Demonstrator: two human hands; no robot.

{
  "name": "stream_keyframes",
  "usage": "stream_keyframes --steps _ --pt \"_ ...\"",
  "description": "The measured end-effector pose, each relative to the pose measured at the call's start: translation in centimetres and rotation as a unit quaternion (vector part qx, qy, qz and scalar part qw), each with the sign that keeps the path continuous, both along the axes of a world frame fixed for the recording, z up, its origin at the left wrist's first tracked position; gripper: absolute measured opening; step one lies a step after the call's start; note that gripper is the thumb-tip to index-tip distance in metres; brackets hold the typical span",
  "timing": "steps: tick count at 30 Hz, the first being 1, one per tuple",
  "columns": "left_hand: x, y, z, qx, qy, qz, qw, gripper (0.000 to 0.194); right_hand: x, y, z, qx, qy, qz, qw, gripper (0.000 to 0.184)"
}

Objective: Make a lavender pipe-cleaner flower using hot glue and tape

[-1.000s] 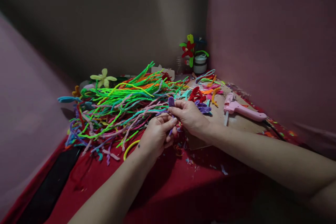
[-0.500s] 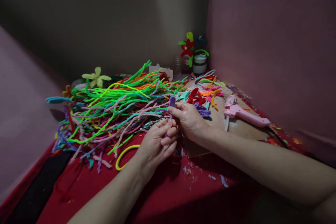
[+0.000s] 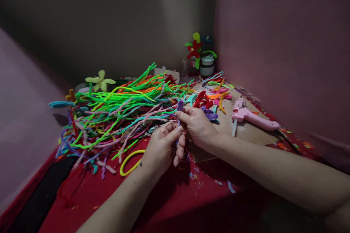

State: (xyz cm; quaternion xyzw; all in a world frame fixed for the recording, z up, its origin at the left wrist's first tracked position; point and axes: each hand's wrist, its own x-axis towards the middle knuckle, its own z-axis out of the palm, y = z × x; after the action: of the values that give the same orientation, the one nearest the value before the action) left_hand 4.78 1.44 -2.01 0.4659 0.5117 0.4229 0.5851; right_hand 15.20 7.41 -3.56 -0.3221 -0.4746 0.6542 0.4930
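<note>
Between both hands is a purple pipe cleaner [image 3: 180,105], its upper end bent into a flat, petal-like loop. My right hand [image 3: 198,125] pinches it just below the loop, thumb and index finger pressed together. Lower down, my left hand [image 3: 165,143] grips its tail, with part of the purple length hidden behind the fingers. Close behind my right hand lie purple folded pieces [image 3: 210,114] and red looped pieces [image 3: 202,100]. A large heap of coloured pipe cleaners [image 3: 125,105] spreads out left of the hands.
A pink glue gun [image 3: 254,118] rests on a cardboard sheet [image 3: 248,134] at the right. Yellow scissor-like handle [image 3: 125,165] shows by my left wrist. At the back stand a lidded jar [image 3: 207,67], a red flower [image 3: 194,49] and a pale yellow flower [image 3: 100,81]. Red cloth [image 3: 207,196] covers the table.
My left hand has turned and its lower fingers have loosened and extended downward around the purple tail. My right hand keeps its pinch almost unmoved.
</note>
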Motion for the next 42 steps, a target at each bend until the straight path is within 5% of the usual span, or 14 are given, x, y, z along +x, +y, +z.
stream_keyframes --steps 3,7,19,29,42 --pt "-0.7 0.3 0.3 0.078 0.112 0.062 0.989 0.021 0.1 0.2 0.1 0.006 0.003 -0.001 1.0 0.026" --pt "-2.0 0.7 0.9 0.206 0.213 0.174 0.939 0.016 0.1 -0.1 0.1 0.018 -0.053 0.022 0.998 0.03" --pt "-3.3 1.0 1.1 0.174 0.165 0.14 0.961 0.02 0.3 -1.4 0.5 0.001 -0.048 0.114 0.992 0.019" --pt "-2.9 1.2 0.8 0.137 0.156 0.13 0.969 0.011 0.0 -1.4 -0.3 -0.001 -0.076 0.079 0.994 0.014" --pt "-2.0 1.1 0.4 0.097 0.189 0.11 0.971 0.01 -0.3 -1.8 -0.4 0.109 -0.192 -0.005 0.975 0.013"
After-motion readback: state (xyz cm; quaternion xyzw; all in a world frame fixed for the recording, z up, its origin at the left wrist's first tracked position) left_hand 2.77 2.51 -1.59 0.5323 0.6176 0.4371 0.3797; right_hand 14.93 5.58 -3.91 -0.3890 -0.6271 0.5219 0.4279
